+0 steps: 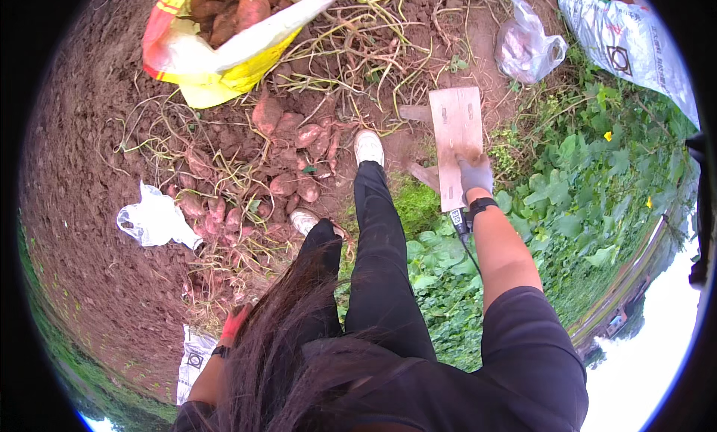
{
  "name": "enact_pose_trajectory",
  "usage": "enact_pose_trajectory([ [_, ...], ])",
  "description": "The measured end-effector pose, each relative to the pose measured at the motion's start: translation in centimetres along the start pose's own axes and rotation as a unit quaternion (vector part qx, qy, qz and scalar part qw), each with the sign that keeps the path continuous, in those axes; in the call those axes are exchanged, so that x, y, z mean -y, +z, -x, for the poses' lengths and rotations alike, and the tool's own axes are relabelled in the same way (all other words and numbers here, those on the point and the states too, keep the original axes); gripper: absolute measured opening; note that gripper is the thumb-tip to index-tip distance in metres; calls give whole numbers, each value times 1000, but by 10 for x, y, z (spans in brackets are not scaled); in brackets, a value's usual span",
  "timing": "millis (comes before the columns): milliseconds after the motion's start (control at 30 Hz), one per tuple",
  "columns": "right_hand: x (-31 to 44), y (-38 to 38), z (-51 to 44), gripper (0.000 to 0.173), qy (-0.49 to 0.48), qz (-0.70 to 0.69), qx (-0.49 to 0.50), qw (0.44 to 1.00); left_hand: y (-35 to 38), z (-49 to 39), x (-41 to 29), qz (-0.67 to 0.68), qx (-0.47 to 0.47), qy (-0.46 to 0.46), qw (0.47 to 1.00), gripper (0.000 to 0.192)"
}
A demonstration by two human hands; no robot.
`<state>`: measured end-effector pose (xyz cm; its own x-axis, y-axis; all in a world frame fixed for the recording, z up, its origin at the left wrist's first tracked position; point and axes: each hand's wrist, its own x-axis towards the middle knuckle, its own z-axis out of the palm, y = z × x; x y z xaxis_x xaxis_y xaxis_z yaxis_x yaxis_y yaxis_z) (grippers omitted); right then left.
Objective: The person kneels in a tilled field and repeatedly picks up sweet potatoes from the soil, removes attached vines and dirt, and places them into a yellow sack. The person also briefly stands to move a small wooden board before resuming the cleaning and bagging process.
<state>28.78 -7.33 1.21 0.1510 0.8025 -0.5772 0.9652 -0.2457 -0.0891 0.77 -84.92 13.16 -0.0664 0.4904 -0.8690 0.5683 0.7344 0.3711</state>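
Note:
My right hand [476,174], in a grey glove with soil on the fingers, grips the edge of a small wooden stool [456,135]. The stool's plank seat faces up towards me, and two of its legs stick out to the left. Low on the left is my left hand [234,323], with red over it; hair partly covers it, and its fingers cannot be made out. Near it, sweet potatoes [215,211] lie in loose groups on the soil among cut vines. Further sweet potatoes [253,9] fill an open yellow and white woven sack [241,68] at the top.
A white plastic bag [154,216] lies on the tilled soil at left. Another plastic bag [524,48] with contents sits beyond the stool, near a printed white sack [633,45]. A second printed sack [193,359] is at lower left. Leafy plants [560,191] grow on the right.

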Motion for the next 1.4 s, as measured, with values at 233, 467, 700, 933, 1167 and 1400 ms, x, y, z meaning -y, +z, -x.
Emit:
enact_pose_trajectory([
  [233,20,-17,-4,97,1,14,52,999,-6,44,-4,474,-28,-327,817,67],
  [467,64,1,-91,101,54,-197,31,978,46,54,-26,398,-4,-309,864,62],
  [700,107,28,-96,109,-103,4,67,992,85,50,-63,337,27,-254,906,57],
  [933,124,22,-64,100,-267,122,4,956,97,42,-56,215,33,-123,968,55],
  [1167,141,18,-89,90,-143,38,-18,989,108,37,-58,280,61,-209,935,55],
  [1400,151,2,-98,84,-217,1,51,975,117,32,-66,305,73,-238,919,56],
])
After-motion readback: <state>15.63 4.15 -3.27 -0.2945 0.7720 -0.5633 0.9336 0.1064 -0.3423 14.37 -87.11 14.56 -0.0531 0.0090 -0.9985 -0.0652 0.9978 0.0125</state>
